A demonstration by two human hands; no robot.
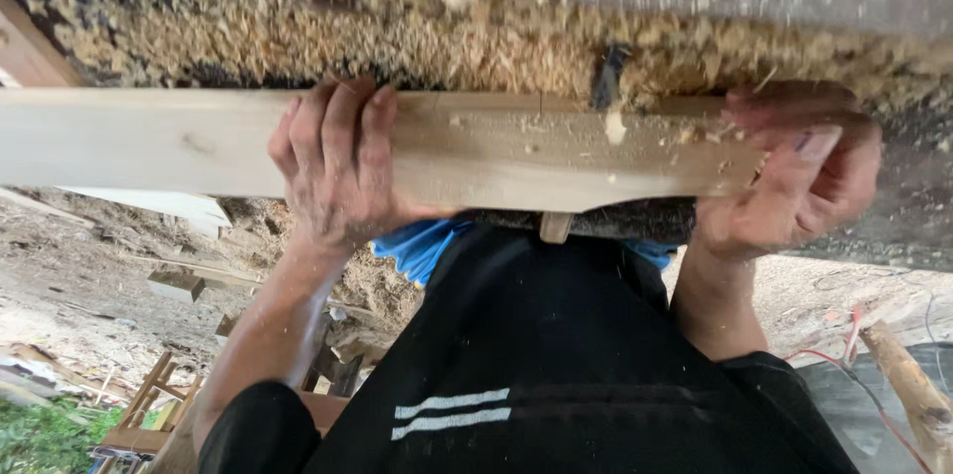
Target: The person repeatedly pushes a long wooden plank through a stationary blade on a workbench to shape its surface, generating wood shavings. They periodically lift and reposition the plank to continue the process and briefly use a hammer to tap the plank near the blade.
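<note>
the left hand (338, 161) is clenched over the pale wooden plank (476, 151) at the tabletop's (893, 226) near edge; the right hand (804, 171) grips its end, fingers (794, 107) wrapped round. loose sawdust (298, 37) under it could let the plank skid.

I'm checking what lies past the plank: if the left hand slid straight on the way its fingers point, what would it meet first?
Probably the wood shavings heaped just beyond the plank that the left hand grips; depth is unclear.

Dirt floor (79, 285) w/ wood scraps, shavings pile (298, 37) on bench, daylight.
</note>
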